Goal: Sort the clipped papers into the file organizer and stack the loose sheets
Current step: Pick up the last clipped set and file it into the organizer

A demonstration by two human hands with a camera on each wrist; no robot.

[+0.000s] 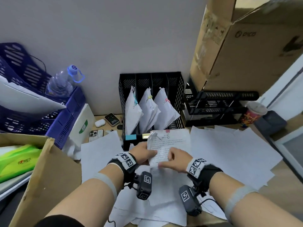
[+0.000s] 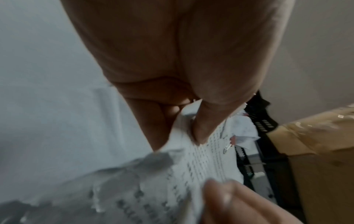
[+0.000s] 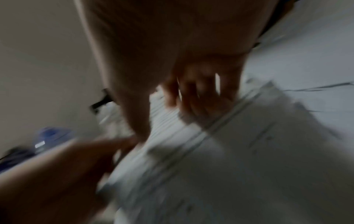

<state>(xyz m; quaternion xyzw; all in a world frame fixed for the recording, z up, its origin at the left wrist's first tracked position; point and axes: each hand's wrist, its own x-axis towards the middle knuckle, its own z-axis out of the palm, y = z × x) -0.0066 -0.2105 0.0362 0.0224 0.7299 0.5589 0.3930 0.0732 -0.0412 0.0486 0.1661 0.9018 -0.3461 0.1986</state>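
Both hands grip the pink-clipped bundle (image 1: 168, 145) now: left hand (image 1: 144, 154) pinching its crumpled left edge, right hand (image 1: 176, 158) curled over the lower right. Risk: that curled corner could snag the black file organizer (image 1: 177, 89) at twelve o'clock, tearing pages from the pink binder clip (image 1: 167, 133). The bundle sits between the hands, above loose sheets (image 1: 229, 145) on the tabletop.

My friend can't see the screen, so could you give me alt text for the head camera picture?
Both hands, left hand and right hand, hold a crumpled printed bundle with a pink clip above loose white sheets on a desk. Behind it, a black file organizer holds three clipped bundles; cardboard boxes and blue baskets stand on either side.
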